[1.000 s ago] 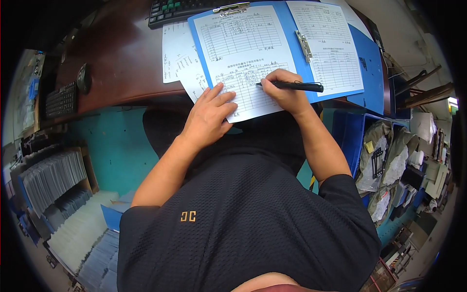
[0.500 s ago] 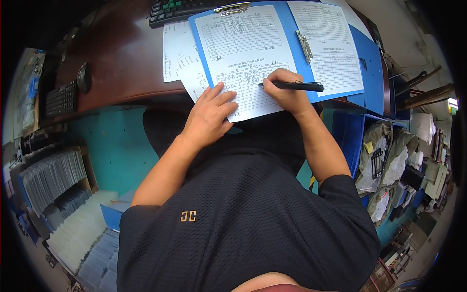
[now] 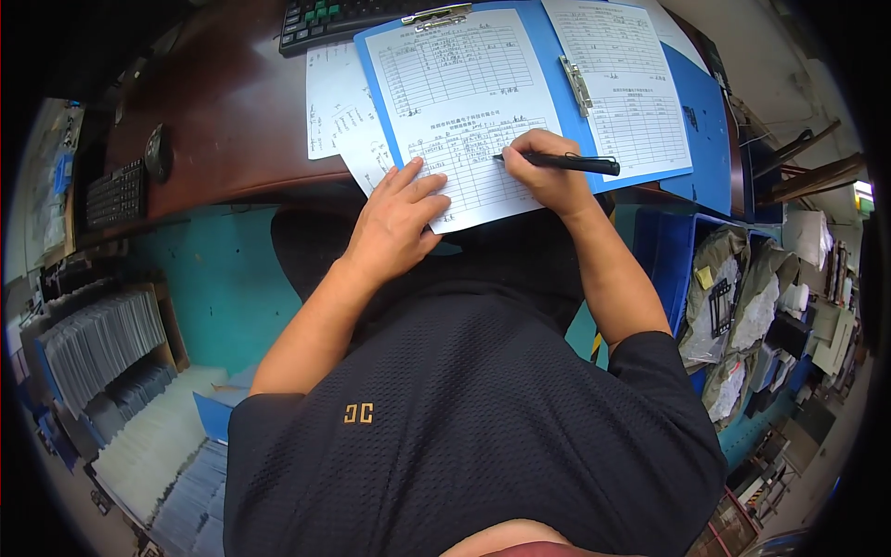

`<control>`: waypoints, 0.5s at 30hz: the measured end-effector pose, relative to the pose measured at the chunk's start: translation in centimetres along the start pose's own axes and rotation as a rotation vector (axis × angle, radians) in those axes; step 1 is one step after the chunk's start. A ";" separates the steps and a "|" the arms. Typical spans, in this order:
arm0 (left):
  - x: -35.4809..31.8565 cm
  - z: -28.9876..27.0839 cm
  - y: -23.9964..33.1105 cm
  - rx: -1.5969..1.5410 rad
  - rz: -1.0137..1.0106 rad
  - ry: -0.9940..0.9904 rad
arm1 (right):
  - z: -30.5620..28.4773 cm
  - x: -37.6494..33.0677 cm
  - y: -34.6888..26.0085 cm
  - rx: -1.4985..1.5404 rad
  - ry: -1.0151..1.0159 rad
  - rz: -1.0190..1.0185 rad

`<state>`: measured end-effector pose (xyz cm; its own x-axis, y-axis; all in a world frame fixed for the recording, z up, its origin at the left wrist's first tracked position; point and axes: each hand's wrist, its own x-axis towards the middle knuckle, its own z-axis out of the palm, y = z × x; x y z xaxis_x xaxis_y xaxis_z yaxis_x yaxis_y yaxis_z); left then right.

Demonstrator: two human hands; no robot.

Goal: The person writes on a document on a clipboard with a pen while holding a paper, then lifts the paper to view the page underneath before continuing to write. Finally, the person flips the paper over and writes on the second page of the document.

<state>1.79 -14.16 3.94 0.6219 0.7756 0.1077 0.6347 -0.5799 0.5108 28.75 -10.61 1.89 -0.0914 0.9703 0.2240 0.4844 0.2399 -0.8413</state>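
A black pen (image 3: pixel 580 163) is pinched in my right hand (image 3: pixel 550 174), its tip on or just above a row of the printed form (image 3: pixel 492 200). My left hand (image 3: pixel 394 221) lies with spread fingers on the form's lower left edge. The form is held in an open blue folder (image 3: pixel 373 70) with a metal clip (image 3: pixel 438 17) at the top. On the folder's right half a second filled-in sheet (image 3: pixel 640 139) sits under another metal clip (image 3: pixel 574 85). Handwriting fills several upper rows of the form.
Loose white papers (image 3: pixel 327 121) stick out left of the folder. A black keyboard (image 3: pixel 320 23) stands behind it, and a mouse (image 3: pixel 158 153) and a second keyboard (image 3: pixel 116 193) are at the left. Blue bins (image 3: pixel 664 255) with bagged parts stand at the right. Grey sheets (image 3: pixel 102 334) are stacked lower left.
The folder and papers appear slightly shifted left and up in the picture. The pen has barely moved, and both hands keep their positions on the form.
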 end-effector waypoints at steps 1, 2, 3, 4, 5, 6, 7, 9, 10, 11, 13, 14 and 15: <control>0.0 -0.1 -0.1 0.000 0.001 0.004 | -0.3 0.0 0.1 0.001 0.000 -0.001; 0.0 -0.1 -0.1 0.001 0.000 0.005 | -0.8 -0.1 0.2 0.014 0.001 0.045; 0.0 -0.1 -0.1 -0.008 0.002 0.008 | -1.1 -0.2 0.3 0.027 0.003 0.092; 0.1 0.0 0.0 -0.019 0.007 0.009 | -1.2 -0.2 0.4 0.039 0.038 0.057; 0.0 0.0 0.0 -0.020 0.008 0.008 | -1.1 -0.3 0.3 0.038 0.038 0.058; -0.1 0.0 -0.1 -0.009 0.003 0.004 | -1.0 -0.4 0.2 0.021 0.024 0.072; -0.1 -0.1 -0.1 0.003 -0.001 0.002 | -1.0 -0.4 0.1 0.003 0.011 0.085; 0.0 0.0 0.0 -0.001 -0.001 0.002 | -1.1 -0.3 0.3 0.001 0.012 0.059; 0.0 0.0 0.1 -0.003 -0.006 0.004 | -1.1 -0.3 0.4 0.001 0.010 0.031; 0.0 -0.1 0.1 -0.002 -0.006 0.003 | -1.1 -0.3 0.4 0.003 0.010 0.031; 0.1 -0.1 0.0 -0.011 -0.003 0.000 | -1.2 -0.3 0.3 -0.010 0.015 0.042; 0.1 -0.1 0.0 -0.011 -0.003 0.000 | -1.2 -0.3 0.3 -0.009 0.014 0.043; 0.0 0.0 0.0 -0.002 -0.008 -0.005 | -1.2 -0.3 0.3 -0.021 0.004 0.034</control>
<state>1.78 -14.16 3.98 0.6193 0.7788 0.0994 0.6387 -0.5734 0.5132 30.01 -10.90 2.16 -0.0709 0.9778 0.1974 0.5051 0.2058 -0.8382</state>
